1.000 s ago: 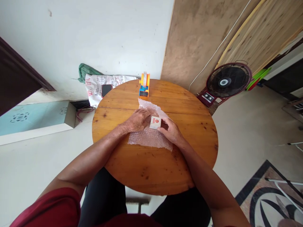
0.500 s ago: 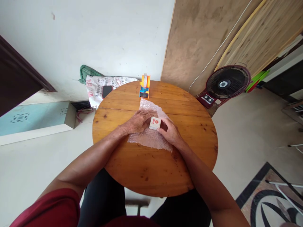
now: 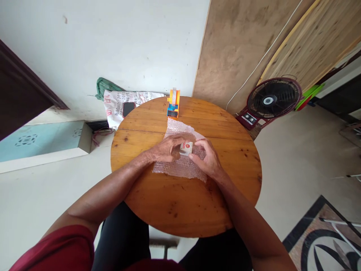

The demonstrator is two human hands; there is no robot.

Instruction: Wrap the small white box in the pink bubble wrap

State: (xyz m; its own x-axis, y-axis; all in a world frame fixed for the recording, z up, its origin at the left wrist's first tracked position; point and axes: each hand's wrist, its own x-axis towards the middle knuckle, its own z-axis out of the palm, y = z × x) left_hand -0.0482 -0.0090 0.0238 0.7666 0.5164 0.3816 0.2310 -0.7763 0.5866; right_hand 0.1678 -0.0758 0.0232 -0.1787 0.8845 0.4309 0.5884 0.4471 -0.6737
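A small white box [image 3: 186, 148] with red print lies on a sheet of bubble wrap [image 3: 180, 169] in the middle of the round wooden table. My left hand [image 3: 168, 148] is at its left side, fingers curved toward the far edge and the thumb apart from them. On the right, my right hand [image 3: 209, 157] is spread, with its thumb tip by the box's near right corner and the index finger beyond. Whether the fingertips press on the box is hard to see.
An orange and blue tape dispenser [image 3: 173, 103] stands at the far side of the wooden table [image 3: 175, 207], just beyond the wrap. A fan [image 3: 272, 98] is behind the table at right. White printed sacking [image 3: 114, 107] lies beyond the far left edge.
My right hand has spread, its index finger lifting away from the box. The left hand's fingers have bent more and its thumb shows lower. The box has barely moved.
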